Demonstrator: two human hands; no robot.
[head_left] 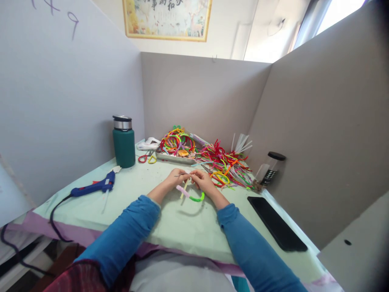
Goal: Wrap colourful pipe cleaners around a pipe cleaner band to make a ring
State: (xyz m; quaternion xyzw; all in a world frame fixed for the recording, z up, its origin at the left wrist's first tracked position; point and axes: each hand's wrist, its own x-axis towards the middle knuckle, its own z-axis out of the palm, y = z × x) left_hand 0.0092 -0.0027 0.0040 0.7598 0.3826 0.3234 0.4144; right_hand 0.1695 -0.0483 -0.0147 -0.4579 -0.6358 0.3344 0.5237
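Over the middle of the table, my left hand [177, 178] and my right hand [203, 180] meet, fingertips pinched close together. Below them curves a fuzzy pipe cleaner [197, 198], pink at its left end and bright green at its right, rising toward my right hand. A pale yellow strip [184, 190] hangs down from between the fingers. Some thin dark piece [181, 174] pokes out across my left fingers; its kind is unclear. The exact spot where the fingertips grip is hidden.
Behind my hands are a metal tray [176, 159] of coloured loops and a heap of pipe cleaners [227, 162]. At left stand a green bottle [124, 146] and a corded blue glue gun [94, 187]. Scissors [142, 159] lie near the tray. A black phone [276, 223] lies right.
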